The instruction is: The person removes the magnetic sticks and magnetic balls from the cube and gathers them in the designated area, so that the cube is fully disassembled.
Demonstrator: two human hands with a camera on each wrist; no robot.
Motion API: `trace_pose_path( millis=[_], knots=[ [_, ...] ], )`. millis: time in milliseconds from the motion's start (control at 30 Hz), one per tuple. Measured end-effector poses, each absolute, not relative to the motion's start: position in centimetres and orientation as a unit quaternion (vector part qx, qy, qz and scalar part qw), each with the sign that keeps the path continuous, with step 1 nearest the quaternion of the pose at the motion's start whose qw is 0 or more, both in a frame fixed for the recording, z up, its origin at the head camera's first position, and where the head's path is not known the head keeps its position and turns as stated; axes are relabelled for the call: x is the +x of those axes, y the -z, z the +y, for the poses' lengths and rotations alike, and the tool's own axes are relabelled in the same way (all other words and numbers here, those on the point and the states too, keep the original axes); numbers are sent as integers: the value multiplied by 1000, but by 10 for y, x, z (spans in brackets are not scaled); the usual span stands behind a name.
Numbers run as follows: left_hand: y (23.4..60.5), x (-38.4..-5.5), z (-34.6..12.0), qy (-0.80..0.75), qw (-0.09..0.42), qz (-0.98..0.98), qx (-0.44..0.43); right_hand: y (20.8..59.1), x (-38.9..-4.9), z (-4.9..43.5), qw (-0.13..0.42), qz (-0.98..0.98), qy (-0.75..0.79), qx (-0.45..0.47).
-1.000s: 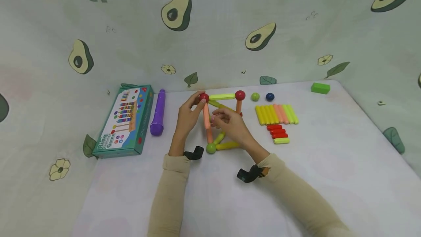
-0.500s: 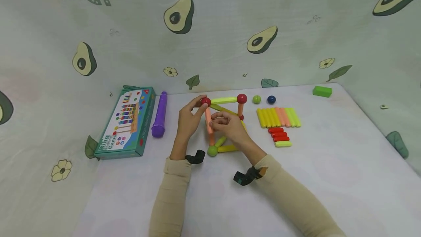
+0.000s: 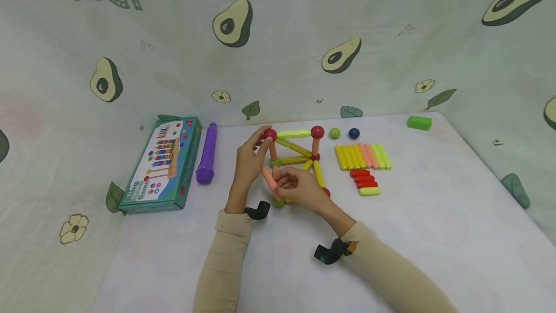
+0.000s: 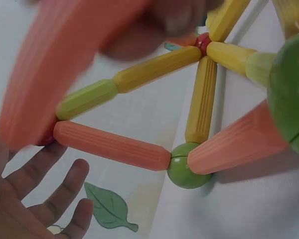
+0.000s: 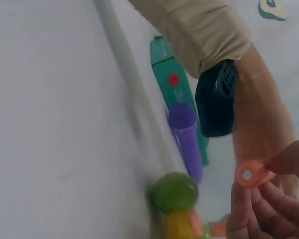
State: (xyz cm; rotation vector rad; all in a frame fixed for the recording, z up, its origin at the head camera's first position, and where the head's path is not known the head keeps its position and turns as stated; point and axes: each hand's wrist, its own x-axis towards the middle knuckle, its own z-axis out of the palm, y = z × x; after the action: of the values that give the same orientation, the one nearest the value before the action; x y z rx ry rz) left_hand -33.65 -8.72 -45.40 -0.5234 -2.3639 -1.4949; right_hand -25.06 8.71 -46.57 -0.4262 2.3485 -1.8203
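Note:
My left hand (image 3: pixel 249 162) pinches the red ball (image 3: pixel 270 134) at the upper left corner of a frame of magnetic rods and balls. An orange rod (image 4: pixel 112 144) runs from that ball to a green ball (image 4: pixel 182 173). My right hand (image 3: pixel 300 188) pinches a loose orange rod (image 3: pixel 268 177) near one end, tilted in front of the frame's left side; its white-centred tip faces the right wrist camera. Blurred and large, this rod crosses the left wrist view. Below my right fingers, a lower green ball (image 3: pixel 278 203) is partly hidden.
To the right lie a row of yellow, orange and lime rods (image 3: pixel 352 157), several short red rods (image 3: pixel 364 179), a green ball (image 3: pixel 334 133), a blue ball (image 3: pixel 354 133) and a green block (image 3: pixel 419 122). A purple microphone (image 3: pixel 206 156) and a game box (image 3: pixel 158 168) stand left.
My right hand has moved down toward me from the frame's left side, bringing the orange rod out in front, tilted. My left hand stays at the upper red ball.

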Motion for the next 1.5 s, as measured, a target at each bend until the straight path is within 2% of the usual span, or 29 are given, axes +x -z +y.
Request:
trace_pose_path(
  millis=[167, 267, 400, 667, 867, 1233, 1500],
  knots=[
    [452, -336, -87, 528, 127, -821, -176, 449, -232, 115, 55, 808, 570, -143],
    [452, -336, -88, 534, 120, -818, -179, 444, -226, 136, 25, 828, 542, -140],
    [452, -337, -89, 535, 115, -816, -185, 442, -224, 165, -17, 850, 509, -132],
    [452, -336, -93, 534, 124, -815, -188, 433, -229, 215, -58, 885, 453, -91],
    [452, -335, -92, 541, 112, -813, -181, 434, -233, 249, -62, 909, 410, -30],
    [452, -334, -91, 539, 111, -816, -177, 439, -239, 293, -87, 931, 354, -1],
    [454, -335, -91, 542, 104, -815, -177, 443, -244, 311, -79, 941, 328, 41]
  ],
)
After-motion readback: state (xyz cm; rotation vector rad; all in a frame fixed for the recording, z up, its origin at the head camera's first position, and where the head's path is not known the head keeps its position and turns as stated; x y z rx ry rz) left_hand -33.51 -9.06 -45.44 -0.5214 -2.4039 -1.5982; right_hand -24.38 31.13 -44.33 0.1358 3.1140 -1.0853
